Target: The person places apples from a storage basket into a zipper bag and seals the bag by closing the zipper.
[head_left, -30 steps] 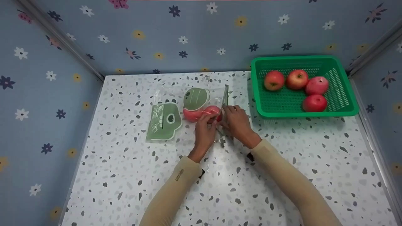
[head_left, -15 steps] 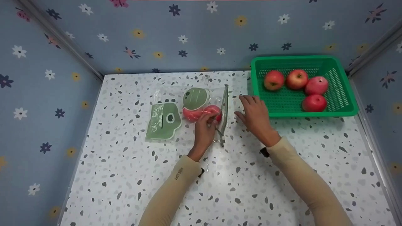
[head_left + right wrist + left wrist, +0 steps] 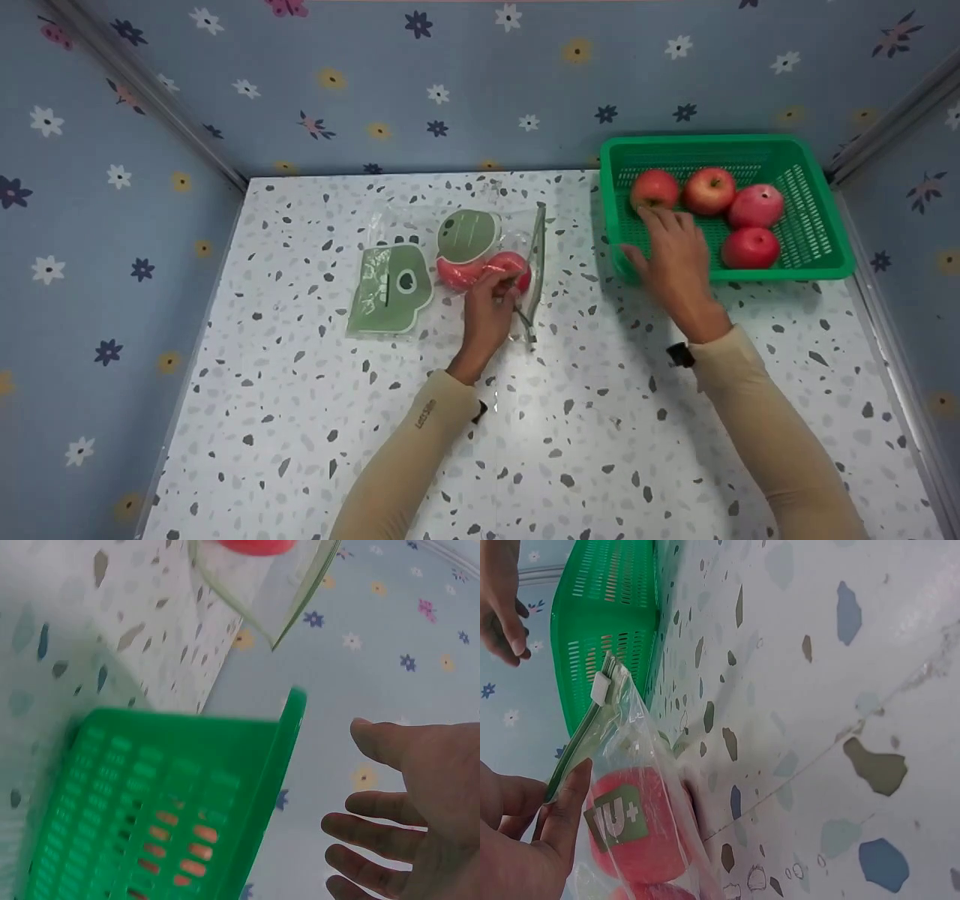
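A clear zip bag (image 3: pixel 394 292) with green cartoon print lies flat on the table, red apples (image 3: pixel 507 264) inside it. My left hand (image 3: pixel 487 315) pinches the bag's green-edged opening between thumb and fingers; the left wrist view shows a white slider (image 3: pixel 600 688) at the end of that strip. My right hand (image 3: pixel 675 262) hangs over the green basket's near left part, holding nothing. Its fingertips overlap the lower edge of the leftmost apple (image 3: pixel 654 187) in the head view. In the right wrist view the right hand (image 3: pixel 420 817) has its fingers spread above the basket rim (image 3: pixel 277 780).
The green plastic basket (image 3: pixel 787 274) stands at the back right, with several red apples grouped toward its back and right. Behind the speckled table (image 3: pixel 315 420) rises a blue flower-patterned wall (image 3: pixel 480 67), with side panels left and right.
My right hand has left the bag's opening and moved right, over the basket to the leftmost apple. The left hand keeps its pinch on the bag, which has barely moved.
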A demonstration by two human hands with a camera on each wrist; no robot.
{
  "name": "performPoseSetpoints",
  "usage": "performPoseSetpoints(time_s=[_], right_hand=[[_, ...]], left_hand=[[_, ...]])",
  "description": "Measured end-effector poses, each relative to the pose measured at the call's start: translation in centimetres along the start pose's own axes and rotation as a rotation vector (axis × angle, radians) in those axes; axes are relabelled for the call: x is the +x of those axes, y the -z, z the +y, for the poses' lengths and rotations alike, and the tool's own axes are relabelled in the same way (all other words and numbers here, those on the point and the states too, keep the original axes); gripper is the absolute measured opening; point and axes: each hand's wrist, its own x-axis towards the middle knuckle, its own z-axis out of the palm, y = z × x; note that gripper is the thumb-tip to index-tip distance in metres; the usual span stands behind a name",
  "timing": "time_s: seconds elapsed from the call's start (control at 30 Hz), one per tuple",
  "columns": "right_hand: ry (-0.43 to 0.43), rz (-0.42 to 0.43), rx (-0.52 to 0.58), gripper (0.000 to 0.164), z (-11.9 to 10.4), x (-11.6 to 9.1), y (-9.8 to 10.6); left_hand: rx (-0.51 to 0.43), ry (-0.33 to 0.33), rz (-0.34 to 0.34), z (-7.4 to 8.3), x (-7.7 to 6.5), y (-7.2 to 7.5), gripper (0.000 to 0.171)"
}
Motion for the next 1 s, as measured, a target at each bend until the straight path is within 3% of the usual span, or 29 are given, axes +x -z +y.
performPoseSetpoints(time_s=[1.0], right_hand=[[-0.214,-0.035,-0.091,0.053,9.3,-1.4,3.2]], left_hand=[[-0.036,0.046,-0.003,-0.2,0.0,-0.1,0.026]])
